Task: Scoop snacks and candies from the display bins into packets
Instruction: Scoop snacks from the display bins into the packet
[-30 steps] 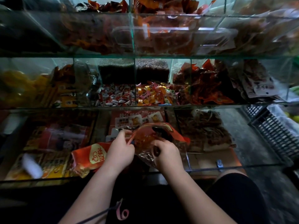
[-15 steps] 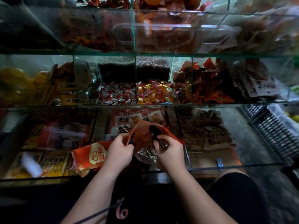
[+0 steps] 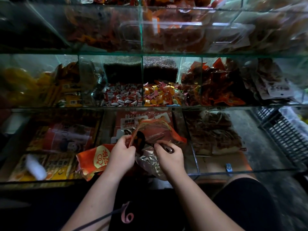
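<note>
A translucent orange-red plastic packet (image 3: 160,131) is held open over the front of the lowest glass bin. My left hand (image 3: 122,155) pinches the left lip of its mouth. My right hand (image 3: 170,158) grips the handle of a dark metal scoop (image 3: 141,140), whose bowl lies inside the packet's mouth, pointing left. What the scoop holds is hidden. Crinkled clear wrapping (image 3: 150,162) hangs below the packet between my hands.
A red packet with a yellow round emblem (image 3: 95,161) lies left of my left hand. The middle shelf has white-red candies (image 3: 123,97), mixed bright candies (image 3: 160,95) and red snack packs (image 3: 216,87). A black crate (image 3: 286,134) stands on the floor at right.
The scoop's bowl has swung from upright to the left and lower, into the packet's mouth. My left hand has stayed on the packet's lip.
</note>
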{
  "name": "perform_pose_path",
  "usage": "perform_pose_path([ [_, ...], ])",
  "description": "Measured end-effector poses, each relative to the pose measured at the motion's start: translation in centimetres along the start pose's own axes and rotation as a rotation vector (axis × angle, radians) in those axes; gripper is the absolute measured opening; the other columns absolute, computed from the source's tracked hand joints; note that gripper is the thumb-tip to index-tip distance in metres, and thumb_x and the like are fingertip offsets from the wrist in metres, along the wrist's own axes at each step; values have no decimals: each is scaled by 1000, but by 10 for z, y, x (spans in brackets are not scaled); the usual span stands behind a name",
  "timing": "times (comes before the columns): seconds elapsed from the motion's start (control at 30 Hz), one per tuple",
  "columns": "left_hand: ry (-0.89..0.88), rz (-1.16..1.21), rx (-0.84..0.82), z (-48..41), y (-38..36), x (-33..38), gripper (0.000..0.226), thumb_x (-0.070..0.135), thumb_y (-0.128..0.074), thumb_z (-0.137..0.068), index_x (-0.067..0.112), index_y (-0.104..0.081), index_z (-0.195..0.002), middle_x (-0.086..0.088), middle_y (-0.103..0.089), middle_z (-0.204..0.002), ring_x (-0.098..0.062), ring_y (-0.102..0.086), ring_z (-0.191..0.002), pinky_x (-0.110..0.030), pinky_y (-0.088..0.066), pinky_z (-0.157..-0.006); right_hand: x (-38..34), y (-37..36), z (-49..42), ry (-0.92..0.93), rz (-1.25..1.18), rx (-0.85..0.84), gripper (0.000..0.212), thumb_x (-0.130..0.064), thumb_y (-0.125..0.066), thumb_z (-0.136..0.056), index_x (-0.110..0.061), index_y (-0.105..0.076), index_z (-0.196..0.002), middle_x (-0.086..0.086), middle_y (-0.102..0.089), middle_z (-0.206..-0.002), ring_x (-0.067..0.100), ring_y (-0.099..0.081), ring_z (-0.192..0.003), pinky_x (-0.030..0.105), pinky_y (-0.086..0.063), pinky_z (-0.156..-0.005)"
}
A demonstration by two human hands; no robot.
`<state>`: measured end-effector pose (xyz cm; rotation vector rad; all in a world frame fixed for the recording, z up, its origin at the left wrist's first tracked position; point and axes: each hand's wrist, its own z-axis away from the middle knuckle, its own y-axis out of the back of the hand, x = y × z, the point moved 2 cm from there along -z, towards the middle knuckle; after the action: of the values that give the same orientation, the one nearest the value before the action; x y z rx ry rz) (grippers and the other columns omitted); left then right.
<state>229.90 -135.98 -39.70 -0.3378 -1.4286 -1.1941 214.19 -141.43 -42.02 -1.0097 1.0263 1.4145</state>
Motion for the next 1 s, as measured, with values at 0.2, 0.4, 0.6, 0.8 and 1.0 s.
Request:
perform_pose_path([
  [0.2, 17, 38, 89, -1, 8, -2, 29, 8, -54, -90, 28, -58, -109, 14, -63, -95, 1, -57, -83, -19, -39, -62, -10, 19, 10, -57, -202, 94, 13, -20, -77, -85, -27, -81, -75, -2, -78, -74, 15, -76, -75, 31, -62, -71],
  [0.4, 19, 47, 136, 6, 8, 1, 28, 11, -55, -90, 27, -56, -112, 12, -62, -98, -6, -59, -88, -21, -39, -63, -17, 58, 29, -42, -315, 78, 35, -34, -82, -59, -13, -81, -87, 15, -79, -89, 32, -77, -92, 51, -61, -90],
  [0.6, -275, -228, 347, 37, 13, 32, 39, 10, -63, -90, 17, -52, -126, -2, -52, -129, -21, -49, -122, -35, -44, -100, -14, 91, 33, 40, -203, 82, 44, -36, -92, -53, -19, -81, -92, 15, -79, -89, 33, -77, -92, 56, -58, -93],
  [0.8, -598, -225, 74, 53, -21, 59, 22, 7, -58, -88, 15, -70, -106, 7, -64, -106, -8, -59, -102, -18, -46, -90, -27, 104, 42, 121, -171, 90, 41, -37, -91, -55, -21, -81, -91, 9, -80, -88, 29, -78, -89, 55, -60, -89],
  [1.0, -304, -405, -27, 28, -34, 30, 53, 46, -50, -99, 24, -44, -147, 2, -41, -153, -18, -31, -144, -44, -29, -119, -46, 120, 64, 189, -153, 52, 40, -37, -91, -59, -20, -80, -93, 11, -79, -91, 32, -77, -91, 58, -58, -91],
])
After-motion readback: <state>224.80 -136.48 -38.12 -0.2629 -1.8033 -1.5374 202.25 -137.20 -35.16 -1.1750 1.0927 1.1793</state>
